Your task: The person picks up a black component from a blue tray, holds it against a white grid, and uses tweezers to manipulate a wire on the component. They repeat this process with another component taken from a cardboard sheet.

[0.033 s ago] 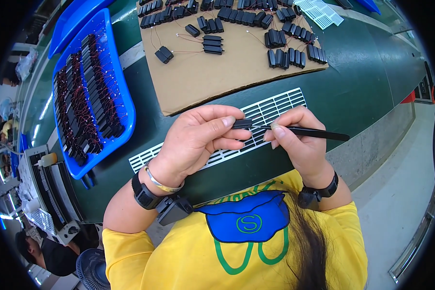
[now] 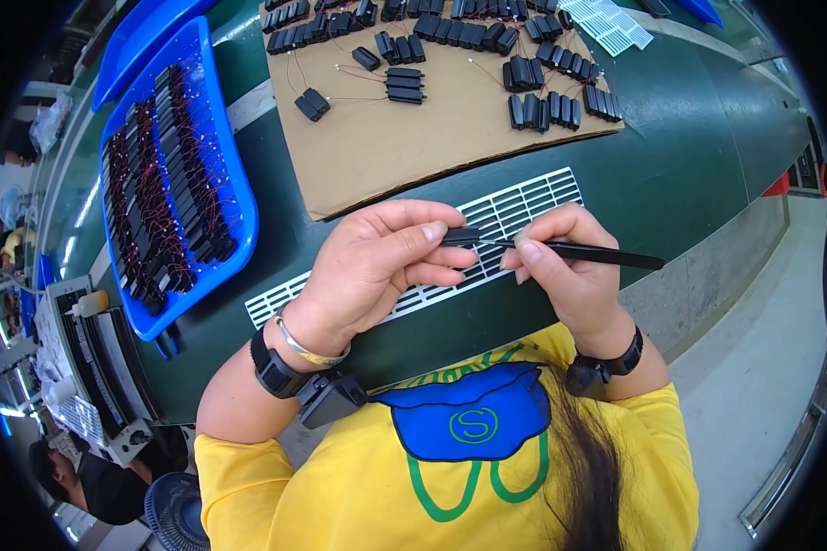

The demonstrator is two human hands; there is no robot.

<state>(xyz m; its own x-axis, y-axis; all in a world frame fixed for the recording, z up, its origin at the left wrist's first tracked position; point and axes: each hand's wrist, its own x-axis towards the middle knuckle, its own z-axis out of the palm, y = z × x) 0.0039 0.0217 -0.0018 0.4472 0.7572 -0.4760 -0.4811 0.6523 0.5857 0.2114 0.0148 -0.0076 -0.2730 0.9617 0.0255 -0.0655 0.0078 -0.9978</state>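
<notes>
We find the left hand (image 2: 377, 271) pinching a small black part (image 2: 460, 237) between thumb and forefinger, the part projecting just past the fingertips toward the right hand (image 2: 565, 266). The right hand is clamped on a thin black tool (image 2: 588, 253), whose tip meets the part's right end while its shaft runs out to the right beyond the fingers. Both are held just above a white slotted grid (image 2: 524, 204) lying on the green table (image 2: 689, 138); we cannot tell whether the part touches the grid. Against the earlier frame we note no change: both hands, part and tool sit in the same places, with the same grips. The part is a short, dark, oblong block, matt in finish; finer detail is too small to read. Beyond the grid lies a cardboard sheet (image 2: 404, 138) carrying many similar black blocks, some with thin wires. To the left, a blue tray (image 2: 234, 184) holds rows of black parts with red wires. Each wrist carries a black band, and the left also a metal bangle (image 2: 305, 347).
</notes>
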